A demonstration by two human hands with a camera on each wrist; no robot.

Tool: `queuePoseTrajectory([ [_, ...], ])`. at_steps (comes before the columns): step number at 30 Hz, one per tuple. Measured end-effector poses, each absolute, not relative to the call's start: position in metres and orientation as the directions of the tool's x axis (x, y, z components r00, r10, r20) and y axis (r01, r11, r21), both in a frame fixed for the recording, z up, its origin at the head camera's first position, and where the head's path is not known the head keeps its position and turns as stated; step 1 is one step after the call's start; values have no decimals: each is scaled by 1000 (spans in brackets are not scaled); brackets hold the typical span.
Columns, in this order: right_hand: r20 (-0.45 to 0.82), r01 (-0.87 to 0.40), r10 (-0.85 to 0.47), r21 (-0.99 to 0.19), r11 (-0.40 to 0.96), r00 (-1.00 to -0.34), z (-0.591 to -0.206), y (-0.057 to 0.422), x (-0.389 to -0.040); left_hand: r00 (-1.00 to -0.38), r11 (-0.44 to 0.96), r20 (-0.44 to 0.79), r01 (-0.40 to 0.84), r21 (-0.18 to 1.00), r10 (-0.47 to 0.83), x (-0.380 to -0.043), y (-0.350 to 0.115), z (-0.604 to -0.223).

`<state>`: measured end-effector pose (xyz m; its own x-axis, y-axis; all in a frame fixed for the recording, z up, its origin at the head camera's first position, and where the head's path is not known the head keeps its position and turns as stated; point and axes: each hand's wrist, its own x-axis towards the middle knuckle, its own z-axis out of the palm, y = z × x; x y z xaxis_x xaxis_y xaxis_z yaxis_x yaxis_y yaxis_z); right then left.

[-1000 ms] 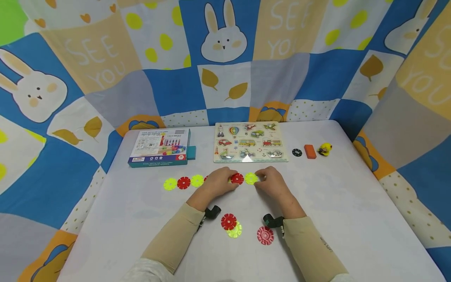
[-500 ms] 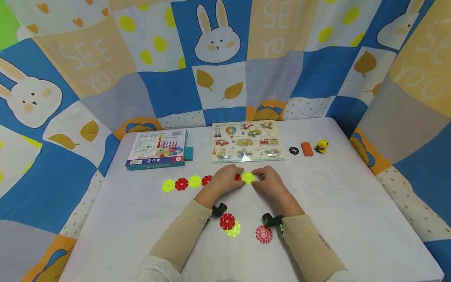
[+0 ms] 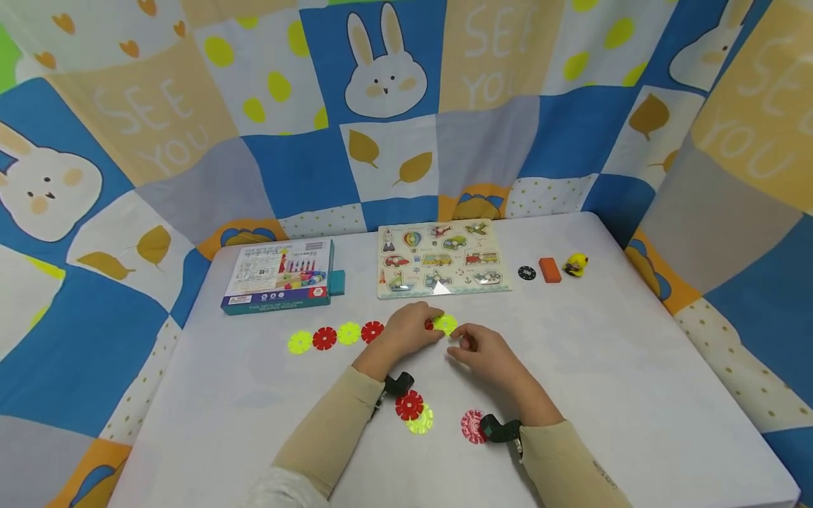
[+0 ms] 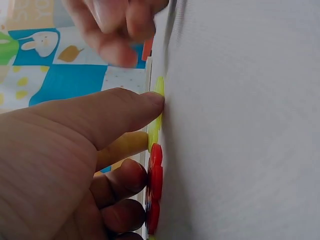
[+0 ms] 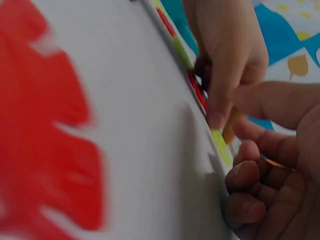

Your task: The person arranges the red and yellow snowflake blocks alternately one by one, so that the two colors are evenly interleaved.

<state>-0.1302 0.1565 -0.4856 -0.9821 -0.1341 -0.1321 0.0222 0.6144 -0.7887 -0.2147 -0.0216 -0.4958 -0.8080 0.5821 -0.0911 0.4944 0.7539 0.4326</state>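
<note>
Thin notched plastic discs, the interlocking snowflake kind, lie in a row across the white table, alternating yellow and red. My left hand covers part of the row and pinches the yellow disc at its right end between thumb and index finger. In the left wrist view its other fingertips meet the neighbouring red disc. Just right of that end, my right hand holds nothing, its fingers loosely bent. Close below the wrists lie a red disc overlapping a yellow one, and a paler red disc.
At the back stand a flat printed box with a teal block beside it and a picture puzzle board. To the right are a black round chip, an orange block and a small yellow toy figure.
My right hand has let go of the yellow end disc and drawn back toward me. The left hand has shifted right along the row onto that disc.
</note>
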Motion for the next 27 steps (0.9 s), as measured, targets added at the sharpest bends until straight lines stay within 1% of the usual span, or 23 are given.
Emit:
queuePoseTrajectory([
  [5, -84, -160, -343, -765, 623, -936, -481, 138, -107, -816, 759, -86, 486, 434, 571, -217, -21, -496],
  [8, -68, -235, -391, -701, 674, -918, -477, 121, -94, -817, 762, -99, 478, 437, 569, -217, -22, -496],
  [11, -65, -238, -355, -627, 741, -932, -478, 104, -84, -815, 760, -103, 475, 444, 570, -216, -21, -497],
  [16, -73, -172, -252, -551, 817, -965, -483, 82, -74, -813, 750, -96, 475, 460, 574, -216, -21, -498],
  [19, -65, -142, -210, -546, 826, -975, -486, 78, -71, -813, 751, -97, 476, 458, 575, -216, -21, -499],
  [21, -66, -124, -194, -565, 816, -979, -485, 78, -70, -813, 753, -97, 478, 453, 574, -216, -20, -499],
  [27, -116, -71, -175, -598, 798, -978, -480, 81, -68, -817, 760, -104, 470, 448, 567, -215, -21, -497],
])
